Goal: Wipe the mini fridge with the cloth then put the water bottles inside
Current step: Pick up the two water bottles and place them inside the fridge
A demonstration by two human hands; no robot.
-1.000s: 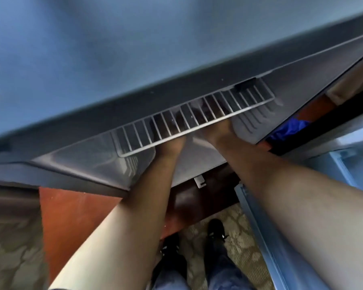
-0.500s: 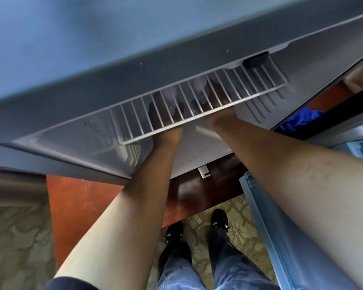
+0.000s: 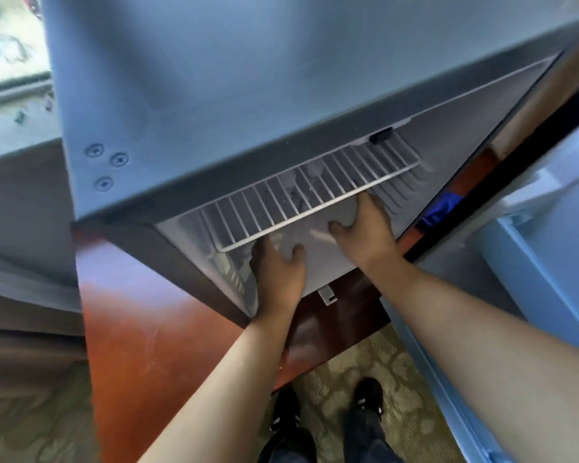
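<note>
I look down into the open grey mini fridge (image 3: 194, 78), which stands on a reddish wooden top (image 3: 141, 329). Both my hands reach in below its white wire shelf (image 3: 301, 198). My left hand (image 3: 278, 279) curls its thumb around the pale body of a clear water bottle (image 3: 290, 185), whose white cap shows through the shelf wires. My right hand (image 3: 368, 232) does the same around a second water bottle (image 3: 315, 170). The shelf hides my fingertips. The blue cloth (image 3: 440, 208) lies bunched on the wood to the right of the fridge.
The open fridge door (image 3: 532, 262) hangs at my right, close to my right forearm. My shoes (image 3: 368, 396) stand on patterned carpet (image 3: 341, 389) below the wooden edge. A window sill (image 3: 10, 91) is at far left.
Both hands have come back toward the fridge's front; before, only the wrists showed at the shelf edge, now the backs of the hands and thumbs do. The view has shifted, showing more of the fridge top.
</note>
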